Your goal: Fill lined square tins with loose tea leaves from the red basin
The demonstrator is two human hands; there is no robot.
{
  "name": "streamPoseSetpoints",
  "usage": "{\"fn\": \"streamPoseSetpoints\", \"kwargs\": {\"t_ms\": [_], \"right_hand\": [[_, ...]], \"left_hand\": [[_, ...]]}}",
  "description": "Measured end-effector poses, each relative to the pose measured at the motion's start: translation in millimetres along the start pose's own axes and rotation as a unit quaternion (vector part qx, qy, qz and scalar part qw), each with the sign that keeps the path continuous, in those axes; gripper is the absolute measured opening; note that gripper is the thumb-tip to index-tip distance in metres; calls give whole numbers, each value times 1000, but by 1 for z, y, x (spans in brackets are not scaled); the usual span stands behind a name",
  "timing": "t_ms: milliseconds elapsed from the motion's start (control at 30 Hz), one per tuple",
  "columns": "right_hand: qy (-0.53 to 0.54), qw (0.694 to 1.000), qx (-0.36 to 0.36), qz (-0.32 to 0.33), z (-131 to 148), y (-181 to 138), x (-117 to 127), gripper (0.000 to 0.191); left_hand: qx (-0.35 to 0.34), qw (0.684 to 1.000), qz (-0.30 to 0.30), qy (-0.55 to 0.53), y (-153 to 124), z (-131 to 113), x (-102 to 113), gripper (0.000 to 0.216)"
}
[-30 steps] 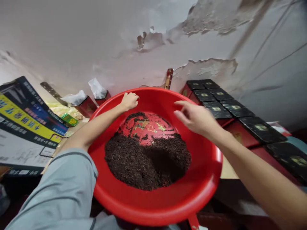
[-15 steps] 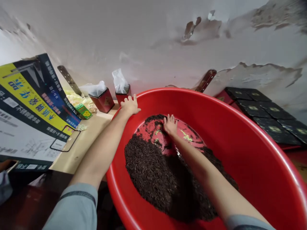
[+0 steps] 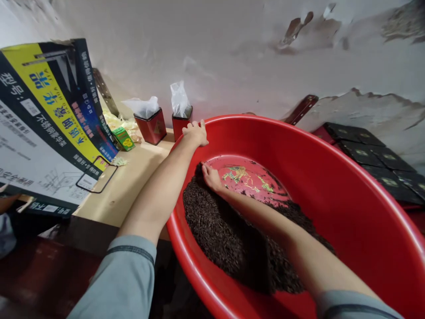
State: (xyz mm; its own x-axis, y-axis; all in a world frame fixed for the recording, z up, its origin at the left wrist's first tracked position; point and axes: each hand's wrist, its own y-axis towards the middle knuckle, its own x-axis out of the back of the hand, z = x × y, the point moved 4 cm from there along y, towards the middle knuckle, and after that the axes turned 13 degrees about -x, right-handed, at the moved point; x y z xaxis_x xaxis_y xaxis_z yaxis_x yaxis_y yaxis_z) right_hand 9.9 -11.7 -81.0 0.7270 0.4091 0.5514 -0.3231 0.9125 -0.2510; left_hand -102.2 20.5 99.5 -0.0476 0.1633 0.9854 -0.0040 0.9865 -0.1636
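Dark loose leaves lie inside a large red basin, the whole of what the head view offers. Most sit in a heap along the near and left side of the bottom, in the shadow of the right arm, while a thinner band runs down the right side. Toward the far side the gold-patterned base shows through, with only crumbs and dark streaks on it, so the clearing of that part looks largely done. The band on the right and the scattered bits appear to be what is left to gather, though the forearm hides some of the base.

The right hand is loosely cupped at the heap's far left tip, touching the leaves; whether any are held in it I cannot tell. The left hand rests on the basin's far left rim, fingers bent over it, how firmly being unclear. Just beyond stand two red tins with plastic bags poking out.
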Motion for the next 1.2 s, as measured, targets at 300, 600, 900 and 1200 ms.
{"fn": "streamPoseSetpoints", "kwargs": {"t_ms": [300,600,900,1200], "right_hand": [[67,968,-5,240,-21,-43,92,74],[-354,923,-153,-11,-120,-50,223,66],[-299,944,-140,1,-108,-74,89,78],[-87,952,68,284,10,-141,70,48]], "left_hand": [[-10,1000,-2,-22,4,1,-3,106],[-27,988,-92,-120,50,19,-27,110],[-21,996,-71,-48,24,9,-16,112],[42,972,-175,-149,29,51,16,47]]}}
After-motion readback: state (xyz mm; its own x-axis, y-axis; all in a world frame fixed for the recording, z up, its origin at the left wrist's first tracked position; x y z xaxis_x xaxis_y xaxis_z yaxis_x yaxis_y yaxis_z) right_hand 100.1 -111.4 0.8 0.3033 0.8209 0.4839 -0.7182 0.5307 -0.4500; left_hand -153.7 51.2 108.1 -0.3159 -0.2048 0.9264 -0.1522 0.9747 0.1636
